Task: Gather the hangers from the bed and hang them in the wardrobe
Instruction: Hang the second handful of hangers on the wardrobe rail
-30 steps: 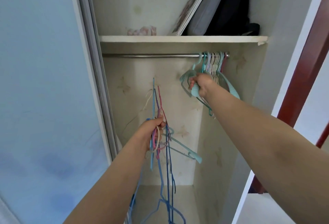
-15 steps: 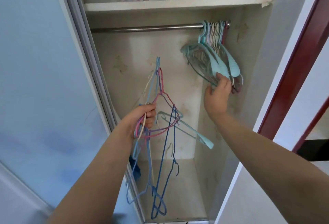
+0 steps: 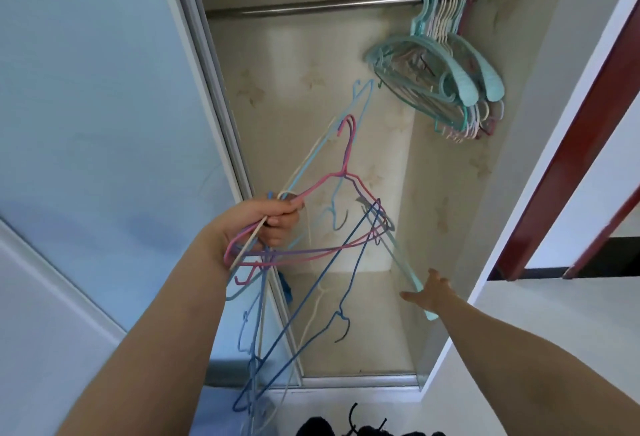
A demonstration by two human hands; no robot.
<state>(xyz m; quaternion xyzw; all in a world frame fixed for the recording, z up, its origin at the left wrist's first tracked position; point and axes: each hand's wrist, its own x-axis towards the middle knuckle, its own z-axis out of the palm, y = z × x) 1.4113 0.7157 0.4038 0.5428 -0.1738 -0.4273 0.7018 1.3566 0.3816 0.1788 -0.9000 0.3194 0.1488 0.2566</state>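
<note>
Hangers (image 3: 298,235), a tangled bunch, gripped in the left hand (image 3: 266,224) so the open-fingered right hand (image 3: 429,293) can pull out a teal hanger (image 3: 398,255) for the wardrobe rod (image 3: 329,6).

At my ten o'clock a pale blue sliding door (image 3: 86,106) fills the view; at three o'clock a dark red door frame (image 3: 568,145) meets white wall (image 3: 540,325).

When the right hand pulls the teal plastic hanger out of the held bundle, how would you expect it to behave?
The teal plastic hanger looks rigid and probably light. Its hook sits among the wire hangers gripped by the left hand, so it may snag and drag others along.
</note>
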